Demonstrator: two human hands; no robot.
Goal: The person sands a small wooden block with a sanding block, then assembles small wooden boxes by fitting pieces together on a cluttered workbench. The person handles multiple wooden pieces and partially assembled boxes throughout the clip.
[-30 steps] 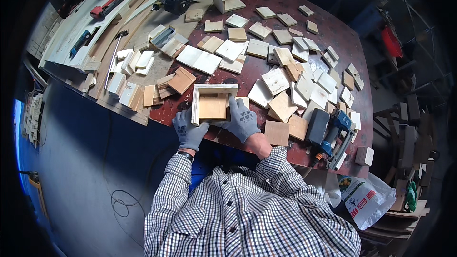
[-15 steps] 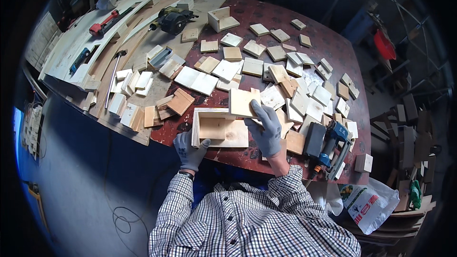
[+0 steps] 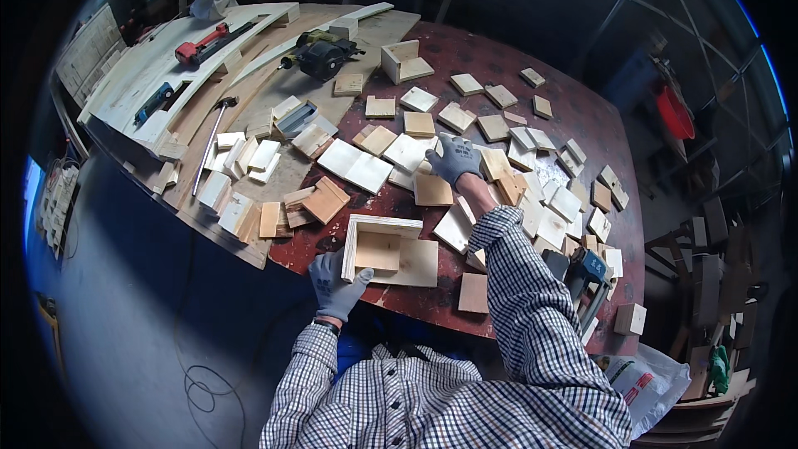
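Note:
My gloved left hand (image 3: 339, 284) grips the near left corner of an open wooden box frame (image 3: 378, 251), its thumb over the low edge. The frame has upright walls at its left and far sides and a flat board reaching right. My gloved right hand (image 3: 456, 160) is stretched over the scattered wooden boards in the middle of the table, fingers apart, with no board visibly gripped. Just below that hand lies a tan square board (image 3: 433, 190). Pale boards (image 3: 368, 172) lie to its left; what is under the palm is hidden.
A blue nail gun (image 3: 588, 270) lies at the red table's (image 3: 399, 303) near right. A hammer (image 3: 218, 137), a black-and-yellow power tool (image 3: 322, 56) and a red tool (image 3: 202, 43) lie at the far left. Small wooden blocks (image 3: 237, 214) are stacked left of the frame.
My right hand has let go of the pale board and reached away from the box frame, farther over the table. My left hand stays on the frame. The view has shifted slightly.

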